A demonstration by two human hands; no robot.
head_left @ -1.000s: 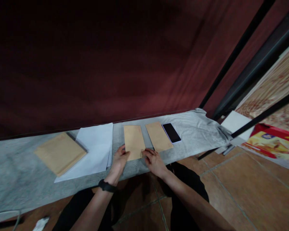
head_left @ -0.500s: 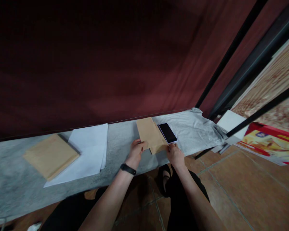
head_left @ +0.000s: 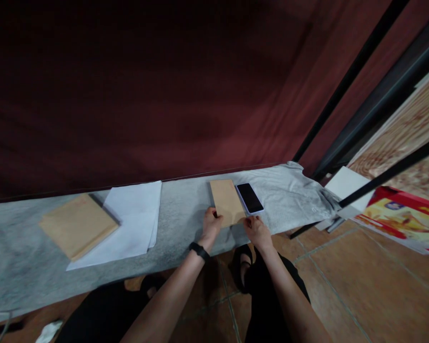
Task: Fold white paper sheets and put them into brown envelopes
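Two flat brown kraft paper envelopes (head_left: pixel 227 202) lie one over the other on the grey cloth-covered bench, their edges nearly lined up so they look like one rectangle. My left hand (head_left: pixel 211 224) pinches their lower left corner between thumb and fingers. At the lower right corner, my right hand (head_left: pixel 256 230) has its fingers closed on the envelopes' edge. A phone (head_left: pixel 250 197) with a dark screen and pale purple rim rests just right of the envelopes, above my right hand.
Further left, a thick pile of brown envelopes (head_left: pixel 78 224) lies partly over white paper sheets (head_left: pixel 136 219). The grey cloth (head_left: pixel 182 205) covers a narrow bench against a dark red curtain (head_left: pixel 164 119). Black poles and a red-yellow box (head_left: pixel 407 214) stand at the right.
The upper envelope has shifted right and down over the lower one, so their edges now line up. My left hand has moved right with it; my right hand has moved slightly left.
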